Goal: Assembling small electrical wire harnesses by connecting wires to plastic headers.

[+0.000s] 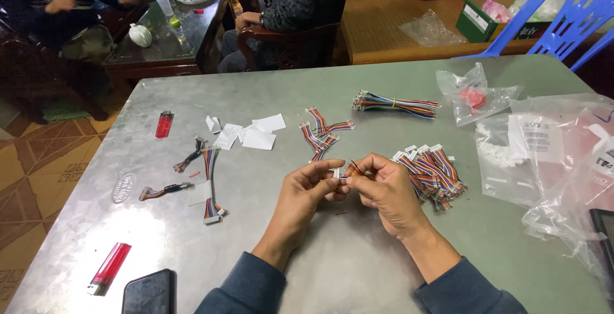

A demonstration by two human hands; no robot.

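Where both hands' grips meet, wire harness (350, 169).

Dull, scuffed grey metal table top (358, 250); glossy red plastic lighters (109, 268) near left; matt white paper slips (259, 136); crinkled clear plastic bags (550, 160) right; glossy plastic-insulated multicoloured ribbon cables (432, 173); polished wooden table (377, 26) far.

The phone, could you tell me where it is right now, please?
In the head view the phone lies at the table's near edge, left of the left hand, beside a red lighter.
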